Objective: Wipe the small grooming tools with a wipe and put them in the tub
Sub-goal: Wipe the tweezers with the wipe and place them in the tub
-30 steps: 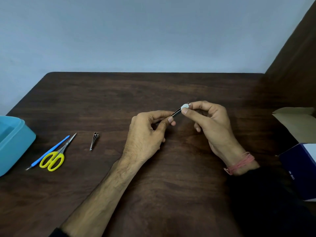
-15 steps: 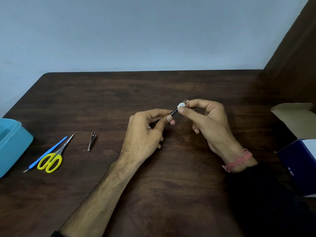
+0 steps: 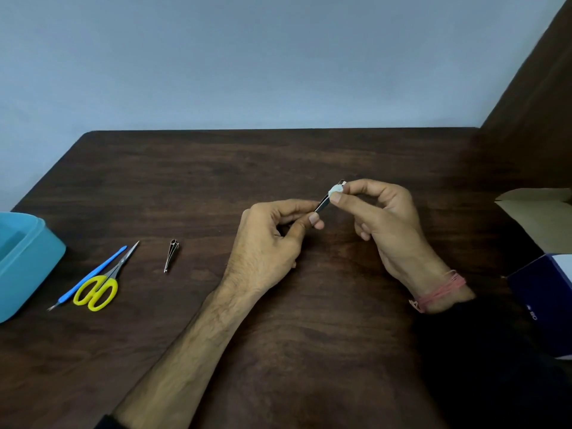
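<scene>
Head view: dark wooden table (image 3: 309, 320), both hands raised just above its middle.
Left hand (image 3: 266, 243): fingers curled, pinching lower end of thin metal tool (image 3: 323, 203), likely tweezers; too small to be sure.
Right hand (image 3: 387, 218): thumb and forefinger pinching small white wipe (image 3: 335, 190) around upper end of same tool; metal tip poking out just past wipe.
Step in hand: wiping first tool, mid-stroke near tip by the look of it.
Tub (image 3: 28, 261): blue, far left edge of table, partly out of frame; visible part of inside shows no tools, rest hidden.
Waiting, apparently unwiped: yellow scissors (image 3: 99, 289), blue-handled stick tool (image 3: 89, 277) touching scissors, both just beside tub; nail clipper (image 3: 171, 254) lying alone between scissors and left hand.
Done so far: nothing visibly in tub; judged early stage.
Left to do: finish this tool, drop in tub, then three more to wipe and place.
Right edge: open cardboard flap (image 3: 538, 212) and dark blue box (image 3: 544, 305), well apart from tools.
</scene>
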A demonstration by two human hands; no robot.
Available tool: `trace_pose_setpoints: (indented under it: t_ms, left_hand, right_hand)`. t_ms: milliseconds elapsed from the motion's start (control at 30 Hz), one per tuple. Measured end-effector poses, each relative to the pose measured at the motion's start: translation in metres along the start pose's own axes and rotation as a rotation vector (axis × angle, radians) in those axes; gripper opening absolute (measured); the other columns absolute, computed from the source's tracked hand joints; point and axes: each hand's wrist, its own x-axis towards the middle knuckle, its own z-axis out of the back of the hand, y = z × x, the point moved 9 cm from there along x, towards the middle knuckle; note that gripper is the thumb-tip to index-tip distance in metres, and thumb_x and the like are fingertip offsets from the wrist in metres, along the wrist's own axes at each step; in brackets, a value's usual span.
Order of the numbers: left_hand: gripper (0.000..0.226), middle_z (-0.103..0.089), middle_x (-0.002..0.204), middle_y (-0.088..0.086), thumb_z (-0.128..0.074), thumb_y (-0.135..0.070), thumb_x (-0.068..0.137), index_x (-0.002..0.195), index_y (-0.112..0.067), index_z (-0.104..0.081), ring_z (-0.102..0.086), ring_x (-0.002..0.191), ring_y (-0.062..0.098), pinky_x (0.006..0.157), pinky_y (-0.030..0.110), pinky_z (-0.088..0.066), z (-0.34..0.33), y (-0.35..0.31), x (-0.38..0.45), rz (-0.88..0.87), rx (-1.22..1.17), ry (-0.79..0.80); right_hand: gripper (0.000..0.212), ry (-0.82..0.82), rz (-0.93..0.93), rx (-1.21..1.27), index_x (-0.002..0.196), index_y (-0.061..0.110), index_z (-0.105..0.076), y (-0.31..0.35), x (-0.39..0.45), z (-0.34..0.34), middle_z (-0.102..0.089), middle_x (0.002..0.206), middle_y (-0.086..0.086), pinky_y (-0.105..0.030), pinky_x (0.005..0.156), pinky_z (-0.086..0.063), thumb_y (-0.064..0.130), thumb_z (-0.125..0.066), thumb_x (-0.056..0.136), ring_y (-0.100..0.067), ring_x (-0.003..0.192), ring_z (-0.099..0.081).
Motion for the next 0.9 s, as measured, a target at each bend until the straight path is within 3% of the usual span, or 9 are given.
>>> trace_pose_setpoints:
  t_ms: [100, 200, 267, 467, 567, 733, 900]
  left_hand:
    - [0.02, -0.084, 0.094, -0.019, -0.073, -0.023, 0.108, 0.121, -0.034, -0.084, -0.078, 0.067, 0.04, 0.045, 0.041, -0.062, -0.002, 0.0, -0.001, 0.017, -0.011, 0.009]
    - [0.02, -0.084, 0.093, -0.019, -0.074, -0.025, 0.107, 0.12, -0.034, -0.085, -0.08, 0.071, 0.039, 0.046, 0.039, -0.063, -0.002, 0.002, -0.001, 0.038, -0.012, 0.0]
    - [0.019, -0.085, 0.094, -0.019, -0.074, -0.025, 0.107, 0.12, -0.035, -0.085, -0.08, 0.072, 0.038, 0.046, 0.036, -0.062, -0.002, 0.002, 0.0, 0.038, -0.018, -0.002]
    - [0.018, -0.085, 0.097, -0.018, -0.074, -0.027, 0.107, 0.121, -0.035, -0.083, -0.08, 0.075, 0.035, 0.046, 0.031, -0.057, -0.004, 0.002, 0.001, 0.04, -0.043, 0.011]
    - [0.017, -0.085, 0.095, -0.018, -0.074, -0.026, 0.107, 0.119, -0.035, -0.084, -0.081, 0.079, 0.033, 0.046, 0.029, -0.056, -0.004, 0.002, 0.0, 0.049, -0.055, 0.02]
    - [0.016, -0.085, 0.095, -0.013, -0.073, -0.027, 0.108, 0.122, -0.029, -0.082, -0.066, 0.055, 0.009, 0.045, 0.027, -0.052, 0.0, 0.005, 0.002, 0.063, -0.116, -0.001]
    - [0.015, -0.085, 0.096, -0.012, -0.073, -0.028, 0.109, 0.12, -0.027, -0.082, -0.06, 0.05, 0.006, 0.044, 0.026, -0.051, 0.002, 0.006, 0.003, 0.068, -0.15, -0.024]
  right_hand:
    - [0.009, -0.005, -0.008, 0.068, 0.099, 0.004, -0.079, -0.001, 0.001, 0.002, -0.055, 0.055, 0.014, -0.028, 0.047, -0.023, 0.013, -0.081, 0.097, -0.004, 0.044, -0.029]
    - [0.007, 0.007, 0.002, 0.049, 0.097, 0.007, -0.081, -0.001, 0.001, 0.0, -0.058, 0.058, 0.013, -0.04, 0.052, -0.018, 0.014, -0.082, 0.097, -0.007, 0.046, -0.027]
    - [0.004, -0.001, 0.001, 0.067, 0.095, 0.012, -0.084, -0.001, 0.002, 0.001, -0.062, 0.066, 0.003, -0.042, 0.054, -0.016, 0.016, -0.085, 0.094, -0.01, 0.049, -0.027]
    - [0.005, -0.015, -0.016, 0.17, 0.099, 0.011, -0.084, -0.002, 0.004, 0.006, -0.061, 0.069, 0.001, -0.023, 0.048, -0.028, 0.013, -0.083, 0.095, -0.003, 0.047, -0.031]
    - [0.003, -0.023, -0.052, 0.264, 0.093, 0.016, -0.085, -0.003, 0.005, 0.007, -0.058, 0.087, -0.013, -0.02, 0.046, -0.029, 0.017, -0.082, 0.093, -0.004, 0.05, -0.032]
    - [0.007, -0.079, 0.024, 0.18, 0.107, 0.012, -0.08, 0.0, 0.005, 0.009, -0.068, 0.088, -0.004, -0.02, 0.045, -0.035, 0.015, -0.078, 0.1, -0.005, 0.052, -0.042]
    - [0.009, -0.114, 0.189, -0.042, 0.109, 0.01, -0.08, 0.011, 0.0, 0.007, -0.082, 0.104, -0.007, -0.027, 0.041, -0.047, 0.01, -0.081, 0.1, -0.016, 0.06, -0.066]
